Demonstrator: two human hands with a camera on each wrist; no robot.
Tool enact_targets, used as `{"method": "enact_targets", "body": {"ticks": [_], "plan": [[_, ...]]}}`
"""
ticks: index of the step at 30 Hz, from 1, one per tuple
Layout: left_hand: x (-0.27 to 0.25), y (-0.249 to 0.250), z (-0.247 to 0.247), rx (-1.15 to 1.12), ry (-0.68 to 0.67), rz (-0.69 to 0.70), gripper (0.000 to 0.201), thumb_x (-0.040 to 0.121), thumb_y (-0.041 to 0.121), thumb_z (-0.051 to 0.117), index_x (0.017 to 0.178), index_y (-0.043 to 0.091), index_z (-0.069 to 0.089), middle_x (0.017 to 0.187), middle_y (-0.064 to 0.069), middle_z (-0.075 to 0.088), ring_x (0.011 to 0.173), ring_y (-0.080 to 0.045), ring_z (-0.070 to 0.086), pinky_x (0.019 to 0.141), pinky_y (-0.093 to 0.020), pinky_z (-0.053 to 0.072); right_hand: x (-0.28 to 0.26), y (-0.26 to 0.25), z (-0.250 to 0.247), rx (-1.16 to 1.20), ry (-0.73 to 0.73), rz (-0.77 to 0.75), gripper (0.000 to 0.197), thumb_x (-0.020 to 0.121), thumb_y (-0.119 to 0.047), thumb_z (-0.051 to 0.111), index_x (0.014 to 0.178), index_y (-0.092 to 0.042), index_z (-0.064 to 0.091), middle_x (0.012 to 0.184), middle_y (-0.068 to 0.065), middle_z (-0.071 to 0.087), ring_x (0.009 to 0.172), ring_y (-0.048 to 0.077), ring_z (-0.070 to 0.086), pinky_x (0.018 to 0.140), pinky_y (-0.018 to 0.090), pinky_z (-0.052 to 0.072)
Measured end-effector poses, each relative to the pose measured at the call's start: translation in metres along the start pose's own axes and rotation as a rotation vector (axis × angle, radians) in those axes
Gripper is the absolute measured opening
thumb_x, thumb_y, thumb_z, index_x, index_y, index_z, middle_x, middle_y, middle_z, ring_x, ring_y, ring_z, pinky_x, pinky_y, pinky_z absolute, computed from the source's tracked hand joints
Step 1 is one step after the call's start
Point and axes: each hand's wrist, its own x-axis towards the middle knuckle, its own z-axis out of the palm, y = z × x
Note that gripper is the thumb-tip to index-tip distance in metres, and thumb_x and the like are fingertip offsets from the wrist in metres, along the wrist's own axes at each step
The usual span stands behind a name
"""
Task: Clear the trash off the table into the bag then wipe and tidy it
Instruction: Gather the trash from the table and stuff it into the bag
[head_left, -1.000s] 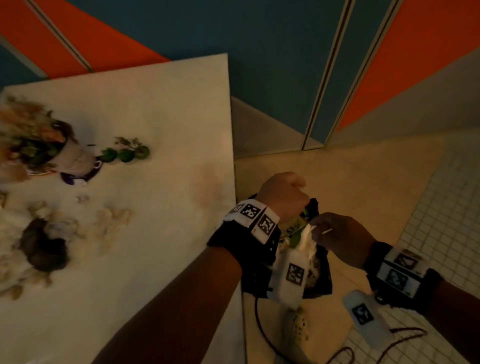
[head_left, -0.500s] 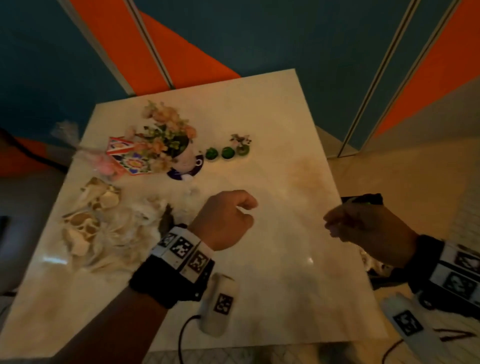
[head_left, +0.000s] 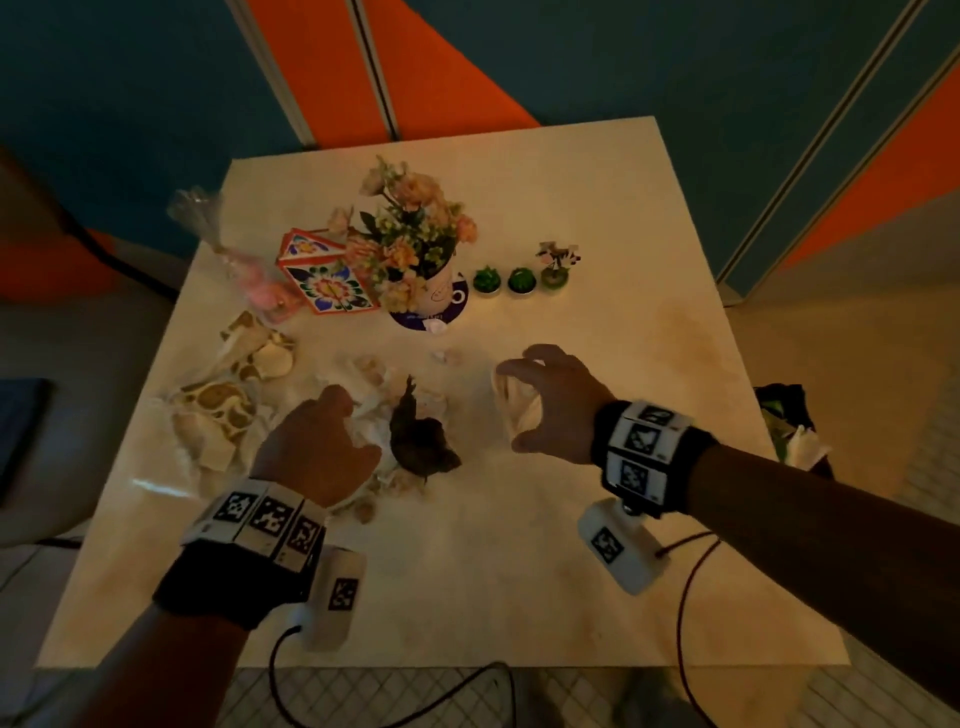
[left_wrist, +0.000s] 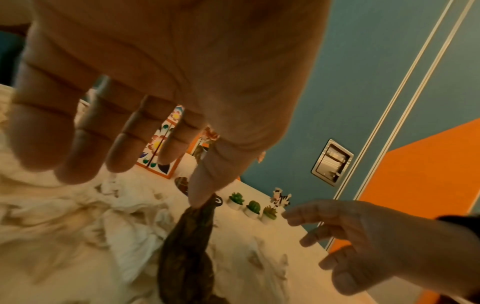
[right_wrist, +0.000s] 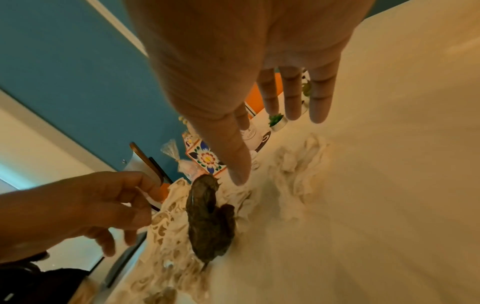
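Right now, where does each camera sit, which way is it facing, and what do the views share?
Head: worn high, looking down at the table; both forearms, left hand and right hand show.
Left wrist: under the palm, looking along the fingers over crumpled tissues.
Right wrist: looks along the fingers at tissues.
Shared: all three show the dark brown scrap and floral box.

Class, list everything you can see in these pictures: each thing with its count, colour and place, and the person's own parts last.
table: one, cream, centre
crumpled tissues: a heap, white, table's left-centre
dark wrapper: one, brown, on the heap
patterned paper: torn pieces, white and tan, table's left
flower mug: one, white, far side
floral box: one, orange-edged, left of the mug
mini plants: three, green, right of the mug
trash bag: one, black, right of the table
left hand: over the heap
right hand: open, over a white tissue
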Motion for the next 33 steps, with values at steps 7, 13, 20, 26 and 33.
{"method": "enact_targets", "body": {"ticks": [7, 13, 20, 26, 33], "plan": [[0.001, -0.038, 0.018, -0.039, 0.053, -0.051, 0.063, 0.071, 0.035, 0.074, 0.121, 0.031, 0.036, 0.119, -0.006, 0.041, 0.102, -0.034, 0.056, 0.079, -0.040, 0.050, 0.032, -0.039, 0.027, -0.084, -0.149, 0.084, 0.107, 0.057, -0.073, 0.071, 0.143, -0.052, 0.012, 0.158, -0.007, -0.006, 0.144, 0.035, 0.002, 0.112, 0.059, 0.027], [0.014, -0.040, 0.054, 0.010, -0.054, 0.036, 0.105, 0.059, 0.046, 0.079, 0.140, 0.043, 0.012, 0.131, -0.002, 0.029, 0.118, -0.031, 0.049, 0.088, -0.040, 0.050, 0.051, -0.067, 0.062, -0.064, -0.134, 0.116, 0.099, 0.061, -0.076, 0.065, 0.143, -0.050, 0.016, 0.158, -0.002, -0.007, 0.143, 0.041, -0.003, 0.111, 0.064, 0.015], [0.024, -0.039, 0.078, -0.030, 0.020, 0.120, 0.105, 0.058, 0.046, 0.078, 0.141, 0.034, 0.014, 0.133, -0.006, 0.027, 0.123, -0.034, 0.040, 0.094, -0.042, 0.046, 0.059, -0.072, 0.076, -0.105, 0.046, 0.066, 0.029, 0.085, -0.040, 0.059, 0.112, -0.029, 0.053, 0.135, 0.007, 0.027, 0.120, 0.039, 0.030, 0.096, 0.051, 0.039], [0.044, -0.039, 0.055, 0.065, 0.083, 0.153, 0.127, 0.051, 0.061, 0.080, 0.139, 0.054, -0.011, 0.153, 0.005, -0.015, 0.141, -0.037, 0.011, 0.100, -0.053, 0.040, 0.056, -0.052, 0.056, 0.032, -0.003, 0.063, 0.008, 0.087, -0.011, 0.059, 0.086, -0.017, 0.053, 0.110, 0.009, 0.047, 0.100, 0.028, 0.049, 0.083, 0.031, 0.040], [0.076, -0.022, 0.040, 0.213, -0.162, 0.226, 0.138, 0.040, 0.061, 0.085, 0.134, 0.062, -0.015, 0.149, 0.011, -0.036, 0.143, -0.038, 0.001, 0.101, -0.063, 0.031, 0.042, -0.034, 0.035, 0.285, 0.092, 0.180, 0.031, 0.074, -0.001, 0.060, 0.061, -0.022, 0.041, 0.070, -0.002, 0.045, 0.072, 0.023, 0.044, 0.052, 0.024, 0.029]]}}
